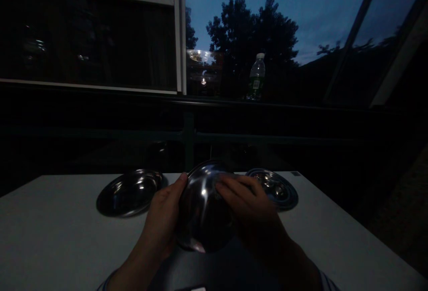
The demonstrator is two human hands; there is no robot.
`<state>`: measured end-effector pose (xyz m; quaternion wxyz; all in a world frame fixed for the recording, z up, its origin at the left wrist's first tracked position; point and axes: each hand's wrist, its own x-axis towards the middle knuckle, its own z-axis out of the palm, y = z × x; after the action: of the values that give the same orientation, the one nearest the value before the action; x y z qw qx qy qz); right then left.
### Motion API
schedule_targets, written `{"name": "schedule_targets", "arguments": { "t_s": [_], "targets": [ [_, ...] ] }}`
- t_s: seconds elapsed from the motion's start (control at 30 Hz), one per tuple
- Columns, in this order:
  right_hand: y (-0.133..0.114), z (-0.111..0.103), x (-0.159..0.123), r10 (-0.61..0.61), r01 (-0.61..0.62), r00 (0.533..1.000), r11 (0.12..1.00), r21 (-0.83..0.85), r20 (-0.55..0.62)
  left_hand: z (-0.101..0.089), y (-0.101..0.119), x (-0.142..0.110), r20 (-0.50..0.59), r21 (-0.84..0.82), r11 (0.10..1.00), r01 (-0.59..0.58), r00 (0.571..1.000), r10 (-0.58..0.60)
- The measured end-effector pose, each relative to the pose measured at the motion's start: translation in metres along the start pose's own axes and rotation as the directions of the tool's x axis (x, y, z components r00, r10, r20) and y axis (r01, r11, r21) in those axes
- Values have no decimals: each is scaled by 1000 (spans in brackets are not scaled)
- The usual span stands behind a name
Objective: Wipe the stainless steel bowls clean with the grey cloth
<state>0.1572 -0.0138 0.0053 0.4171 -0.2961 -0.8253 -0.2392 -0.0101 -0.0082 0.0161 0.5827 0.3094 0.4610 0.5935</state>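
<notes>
Above the middle of the table, a shiny metal bowl (200,219) is held tilted between my two hands. My left hand (165,213) grips its left side, with the thumb along the rim and the other fingers out of sight behind it. My right hand (249,204) lies over the bowl's upper right part, its fingers stretched across the metal and slightly blurred. The right thumb is hidden. Dim light hides anything that might be under those fingers.
A shiny metal dish (115,199) lies left of the bowl, and another metal dish (290,197) lies to the right. Both rest on the white table (60,233). Beyond the far edge, a plastic bottle (257,79) stands by the window (182,32).
</notes>
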Motion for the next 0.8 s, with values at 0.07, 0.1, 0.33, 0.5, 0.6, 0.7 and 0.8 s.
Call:
{"name": "schedule_targets", "arguments": {
  "t_s": [0.07, 0.1, 0.33, 0.5, 0.6, 0.7, 0.8],
  "targets": [
    [-15, 5, -2, -76, 76, 997, 995, 69, 6, -2, 0, 3, -41, -51, 999, 11, 999, -13],
    [-22, 7, -3, -114, 113, 994, 989, 95, 4, -3, 0, 5, -56, -80, 997, 7, 998, -11],
    [-4, -1, 1, 7, -9, 999, 999, 50, 36, 3, -6, 3, 51, -126, 987, 104, 994, -98],
    [-9, 1, -1, -58, 51, 996, 993, 105, 65, 1, -10, 5, 55, -171, 975, 141, 990, -133],
    [-26, 6, -3, -166, 155, 984, 976, 153, 61, -2, -5, 12, -31, -186, 980, 75, 996, -82],
    [-32, 9, -3, -182, 167, 980, 972, 164, 78, -2, -3, 13, -101, -194, 980, 45, 993, -65],
    [-29, 8, -2, -126, 125, 992, 981, 147, -4, 3, -7, 9, -82, -192, 981, 34, 995, -50]
  ]
}}
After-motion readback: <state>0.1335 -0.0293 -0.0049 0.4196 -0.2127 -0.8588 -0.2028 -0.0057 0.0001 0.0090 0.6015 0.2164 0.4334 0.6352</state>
